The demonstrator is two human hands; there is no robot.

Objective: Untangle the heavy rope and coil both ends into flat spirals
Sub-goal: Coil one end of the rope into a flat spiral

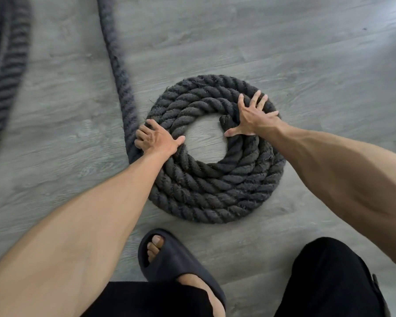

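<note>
Step in hand looked to be turning and tightening the coil (215, 170); best done, I judged, by pressing flat with both palms and rotating together so the turns closed on the open centre without riding up, feeding slack in from the tail (119, 72). Coil lay flat on the floor (306, 65) just ahead of the sandal (176, 264); left hand (157, 140) curled over its left rim where the tail joins, fingers bent round the outer turn; right hand (253, 117) splayed, unclenched, pressing the right side beside the rope's inner end (225, 121).
</note>
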